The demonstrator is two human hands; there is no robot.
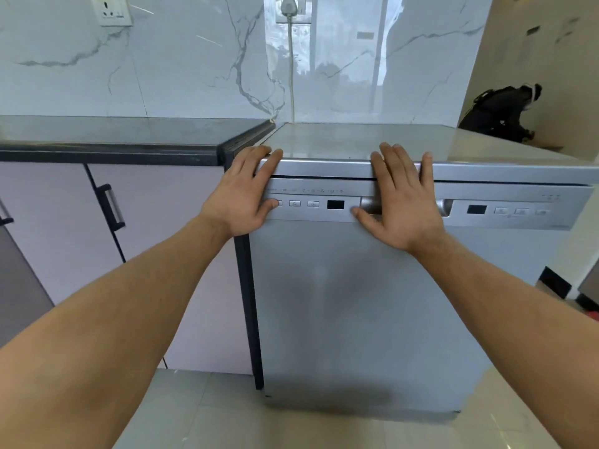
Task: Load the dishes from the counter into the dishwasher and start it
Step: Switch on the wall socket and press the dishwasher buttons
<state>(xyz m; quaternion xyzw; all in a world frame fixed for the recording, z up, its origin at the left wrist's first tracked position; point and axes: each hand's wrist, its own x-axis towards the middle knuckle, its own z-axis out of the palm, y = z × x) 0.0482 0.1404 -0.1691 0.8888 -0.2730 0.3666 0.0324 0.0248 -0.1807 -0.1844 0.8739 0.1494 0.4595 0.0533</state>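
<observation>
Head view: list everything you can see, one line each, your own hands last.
dishwasher: one, silver, centre, door up
control panel: one, silver, across the top of the door
displays: two, black, on the control panel
counter: one, dark, left of the dishwasher
cabinet doors: at least two, pale, under the counter
wall: one, white with grey veins, behind
wall sockets: two, white, high on the wall, the middle one plugged in
cord: one, white, hanging from the middle socket
floor: pale tiles, bottom
other person: one, dark clothing, far right, bent over
left hand: flat on the dishwasher's top left edge
right hand: flat over the top edge and control panel
</observation>
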